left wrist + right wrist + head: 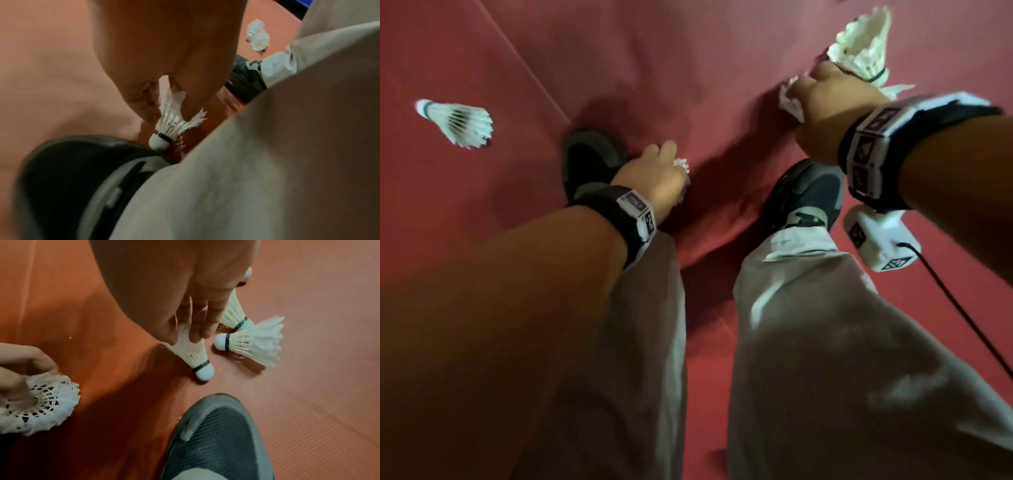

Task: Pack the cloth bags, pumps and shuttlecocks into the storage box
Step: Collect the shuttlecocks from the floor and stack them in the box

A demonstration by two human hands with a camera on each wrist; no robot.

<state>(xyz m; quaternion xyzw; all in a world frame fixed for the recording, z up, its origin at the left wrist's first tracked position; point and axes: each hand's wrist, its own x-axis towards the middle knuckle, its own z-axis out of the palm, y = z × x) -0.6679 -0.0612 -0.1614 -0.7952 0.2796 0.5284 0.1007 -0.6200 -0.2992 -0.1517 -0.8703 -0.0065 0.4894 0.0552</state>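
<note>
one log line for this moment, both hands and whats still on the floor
left hand: holds shuttlecock | right hand: pinches shuttlecock feathers | loose shuttlecock on floor | storage box: not visible

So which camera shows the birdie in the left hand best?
The left wrist view: the shuttlecock shows whole, its feathers pinched by the left hand, cork pointing down. The head view shows only a sliver of feathers behind that hand. The right wrist view looks into its open feather end.
</note>
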